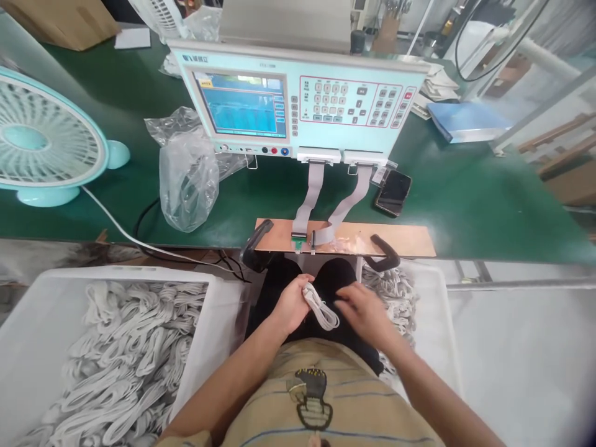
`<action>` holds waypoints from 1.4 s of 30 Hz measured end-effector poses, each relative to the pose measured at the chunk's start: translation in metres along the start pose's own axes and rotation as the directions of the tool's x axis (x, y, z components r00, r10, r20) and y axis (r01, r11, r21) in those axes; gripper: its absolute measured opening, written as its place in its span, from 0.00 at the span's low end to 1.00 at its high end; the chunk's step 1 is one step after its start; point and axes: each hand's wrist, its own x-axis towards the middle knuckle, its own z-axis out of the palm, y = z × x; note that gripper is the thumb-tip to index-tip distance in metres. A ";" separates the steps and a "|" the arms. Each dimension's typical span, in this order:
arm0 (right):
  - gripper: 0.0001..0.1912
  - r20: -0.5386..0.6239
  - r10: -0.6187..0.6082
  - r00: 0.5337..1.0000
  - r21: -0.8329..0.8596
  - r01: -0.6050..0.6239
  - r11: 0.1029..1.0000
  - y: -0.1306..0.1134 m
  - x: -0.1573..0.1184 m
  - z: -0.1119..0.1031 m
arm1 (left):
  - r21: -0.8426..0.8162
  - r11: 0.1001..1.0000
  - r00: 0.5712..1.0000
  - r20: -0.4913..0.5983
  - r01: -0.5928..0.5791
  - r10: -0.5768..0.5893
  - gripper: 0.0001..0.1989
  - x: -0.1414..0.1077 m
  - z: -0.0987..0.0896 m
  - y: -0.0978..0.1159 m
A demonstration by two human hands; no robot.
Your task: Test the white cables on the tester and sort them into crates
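Observation:
A coiled white cable is gripped at its upper end by my left hand, over my lap. Just right of the coil is my right hand, its fingers apart and slightly curled, with nothing seen in them. Beyond my hands, a copper-coloured board lies along the table's front edge. On it, two grey ribbon cables end in connectors, one on a small green circuit board. The ribbons run up to a tester with a lit blue screen.
A white bin full of coiled cables stands at my left; another bin with cables is at my right. On the green table are a fan, a plastic bag, a phone and a blue folder.

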 end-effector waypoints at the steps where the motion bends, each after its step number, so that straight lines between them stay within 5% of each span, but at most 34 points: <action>1: 0.08 0.008 -0.057 0.998 0.011 0.057 0.998 -0.013 0.004 0.013 | 0.006 1.000 1.000 0.009 -0.007 0.007 0.06 -0.001 0.002 -0.003; 5: 0.04 -0.055 -0.061 0.997 0.111 0.067 0.992 -0.032 0.018 0.043 | 0.117 0.991 0.996 0.067 -0.072 0.065 0.09 -0.009 0.002 -0.004; 12: 0.04 -0.012 -0.186 0.982 0.334 0.179 0.926 -0.019 0.023 0.040 | 0.443 0.897 0.996 0.075 0.009 -0.047 0.13 -0.023 -0.021 0.012; 18: 0.04 -0.023 -0.370 0.929 0.205 0.367 0.907 -0.023 0.021 0.060 | 0.568 0.819 0.993 0.017 0.084 -0.113 0.13 -0.033 -0.026 0.013; 27: 0.12 0.037 -0.452 0.891 -0.045 0.453 0.890 -0.030 0.008 0.070 | 0.430 0.850 0.949 -0.217 0.304 -0.229 0.12 -0.030 -0.037 0.000; 35: 0.08 0.177 -0.528 0.831 -0.048 0.543 0.838 -0.025 0.008 0.025 | 0.590 0.799 0.992 -0.098 0.120 -0.076 0.12 -0.021 -0.022 0.004; 39: 0.07 -0.014 -0.414 0.910 0.055 0.414 0.908 -0.023 0.021 0.020 | 0.625 0.771 0.987 -0.004 -0.122 0.160 0.11 -0.009 -0.008 0.002; 42: 0.07 -0.193 -0.128 0.973 0.339 0.188 0.922 -0.023 0.039 0.025 | 0.548 0.808 0.971 0.036 -0.218 0.238 0.12 0.000 0.005 0.002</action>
